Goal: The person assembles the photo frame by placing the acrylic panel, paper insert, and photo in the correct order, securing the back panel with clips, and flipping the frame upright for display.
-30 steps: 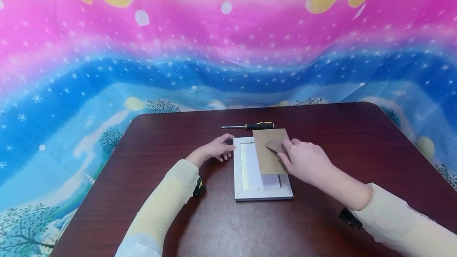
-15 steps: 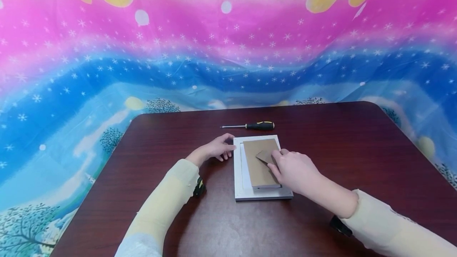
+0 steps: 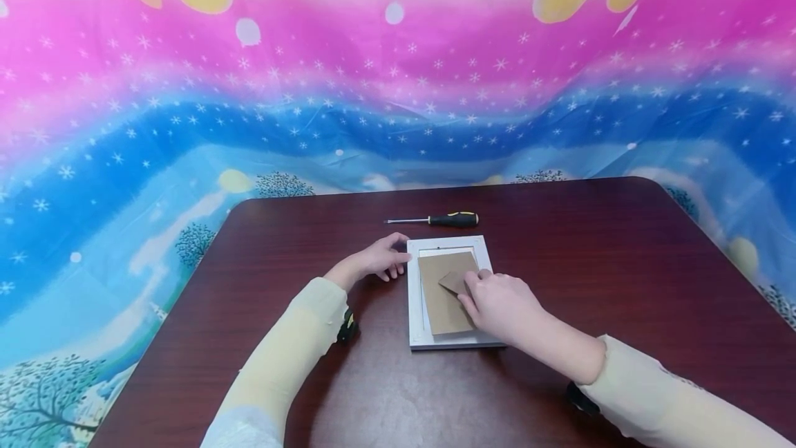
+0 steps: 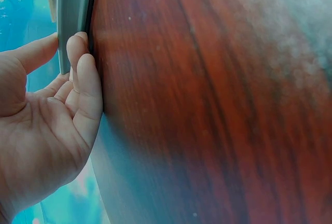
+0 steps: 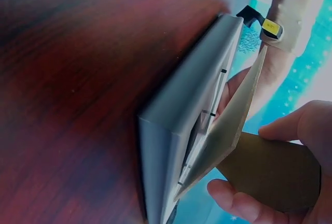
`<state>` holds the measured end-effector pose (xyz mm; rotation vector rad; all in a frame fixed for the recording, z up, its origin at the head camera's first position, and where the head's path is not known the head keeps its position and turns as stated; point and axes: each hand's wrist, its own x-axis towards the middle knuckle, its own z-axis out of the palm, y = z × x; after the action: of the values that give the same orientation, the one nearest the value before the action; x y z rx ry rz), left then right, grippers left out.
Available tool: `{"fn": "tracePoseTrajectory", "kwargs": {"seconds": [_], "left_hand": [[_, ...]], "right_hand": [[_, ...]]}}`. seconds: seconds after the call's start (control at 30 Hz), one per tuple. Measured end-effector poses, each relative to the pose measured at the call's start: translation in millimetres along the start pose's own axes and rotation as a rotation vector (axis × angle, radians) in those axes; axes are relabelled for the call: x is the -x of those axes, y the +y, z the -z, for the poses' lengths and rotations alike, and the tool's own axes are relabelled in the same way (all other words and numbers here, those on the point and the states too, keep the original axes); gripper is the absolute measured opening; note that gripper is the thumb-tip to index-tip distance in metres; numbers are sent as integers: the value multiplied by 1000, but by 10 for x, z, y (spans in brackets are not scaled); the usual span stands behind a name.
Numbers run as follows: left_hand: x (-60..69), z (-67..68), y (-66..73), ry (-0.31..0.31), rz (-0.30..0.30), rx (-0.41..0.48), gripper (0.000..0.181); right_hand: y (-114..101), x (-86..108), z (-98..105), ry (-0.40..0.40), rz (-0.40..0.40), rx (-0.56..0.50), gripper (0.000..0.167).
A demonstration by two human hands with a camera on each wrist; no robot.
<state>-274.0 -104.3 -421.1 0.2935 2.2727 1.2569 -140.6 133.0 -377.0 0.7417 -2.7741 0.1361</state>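
Head view shows a white frame point(image 3: 414, 310) lying flat just below the middle of the picture, on a dark red-brown table point(image 3: 591, 247). Over its opening sits a brown backing board point(image 3: 443, 308), slightly askew to the frame's sides. A pale strip of the recess shows along the board's upper and left edges. At centre, the left hand point(image 3: 381, 259) grips the frame's left side near its upper corner; the left wrist view, at upper left, shows the thumb on one side of the edge and the fingertips on the other.

Right of centre in the head view, the right hand point(image 3: 500, 303) pinches the board's brown stand leg point(image 5: 275, 172) between thumb and fingers. The right wrist view shows the leg angled out from the board, and the board tilted, one end near the frame's recess and the other raised away from it; whether the near end touches cannot be told. Small dark tabs point(image 5: 213, 114) line the recess.

Above the frame in the head view lies a screwdriver point(image 3: 453, 220), shaft pointing left. Patterned cloth point(image 3: 398, 123) fills the upper frame.
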Motion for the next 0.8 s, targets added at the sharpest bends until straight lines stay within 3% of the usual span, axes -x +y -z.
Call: {"fn": "tracePoseTrajectory", "kwargs": {"seconds": [0.8], "left_hand": [[7,-8,-4,6,-6,-3,42]], "right_hand": [[-59,-80,-68,-24,-46,24,22]]}}
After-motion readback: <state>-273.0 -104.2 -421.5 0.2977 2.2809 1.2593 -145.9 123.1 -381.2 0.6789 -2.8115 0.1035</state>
